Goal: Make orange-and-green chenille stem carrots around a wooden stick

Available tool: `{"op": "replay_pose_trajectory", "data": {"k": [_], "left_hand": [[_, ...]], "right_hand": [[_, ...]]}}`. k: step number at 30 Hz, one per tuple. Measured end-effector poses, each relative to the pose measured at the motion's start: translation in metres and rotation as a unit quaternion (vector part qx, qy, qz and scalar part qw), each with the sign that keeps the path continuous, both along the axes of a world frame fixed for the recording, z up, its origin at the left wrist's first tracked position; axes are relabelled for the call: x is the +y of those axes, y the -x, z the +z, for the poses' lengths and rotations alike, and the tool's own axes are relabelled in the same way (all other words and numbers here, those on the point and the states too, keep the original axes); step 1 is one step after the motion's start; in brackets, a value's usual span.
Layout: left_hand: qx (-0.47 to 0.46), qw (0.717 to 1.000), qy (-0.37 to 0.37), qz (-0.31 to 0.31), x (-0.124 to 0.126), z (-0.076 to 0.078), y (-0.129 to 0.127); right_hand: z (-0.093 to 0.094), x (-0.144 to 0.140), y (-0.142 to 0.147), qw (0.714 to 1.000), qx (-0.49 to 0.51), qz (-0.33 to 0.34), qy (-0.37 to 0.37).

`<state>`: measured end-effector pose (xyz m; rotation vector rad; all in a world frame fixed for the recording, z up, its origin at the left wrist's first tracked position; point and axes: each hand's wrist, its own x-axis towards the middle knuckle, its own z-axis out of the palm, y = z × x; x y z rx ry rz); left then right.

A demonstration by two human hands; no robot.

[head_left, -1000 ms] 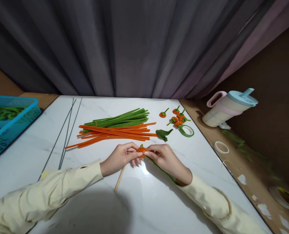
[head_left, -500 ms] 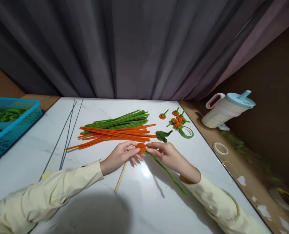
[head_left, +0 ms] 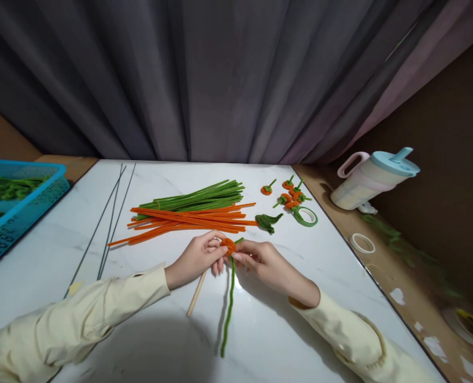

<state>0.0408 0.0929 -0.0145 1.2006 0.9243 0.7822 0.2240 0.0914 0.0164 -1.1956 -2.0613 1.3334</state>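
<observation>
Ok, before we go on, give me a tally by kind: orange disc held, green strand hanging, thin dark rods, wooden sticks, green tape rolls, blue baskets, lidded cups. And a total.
Orange disc: 1
Green strand: 1
Thin dark rods: 3
Wooden stick: 1
Green tape roll: 1
Blue basket: 1
Lidded cup: 1
Total: 9

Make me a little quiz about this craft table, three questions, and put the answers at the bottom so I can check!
1. What colour is the round piece in the left hand? A: blue. B: orange. C: white.
2. True or false: the green tape roll is inside the basket.
3. Fill in: the cup has a light ____ lid.

Key: 1 B; 2 false, the green tape roll lies on the white table; 3 blue.
</observation>
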Motion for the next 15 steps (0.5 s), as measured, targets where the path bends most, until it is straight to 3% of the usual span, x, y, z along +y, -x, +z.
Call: {"op": "replay_pose_trajectory", "data": {"k": [6, 15], "left_hand": [[0.055, 0.996, -0.057, 0.031, -0.0035, -0.0012, 0.0003], [0.09, 0.992, -0.074, 0.052, -0.0021, -0.0034, 0.0]], "right_hand": [[0.0003, -0.0038, 0.0036, 1.0, 0.003, 0.008, -0.001], [-0.0027, -0.0057, 0.0059, 1.0, 0.002, 0.009, 0.008]]}}
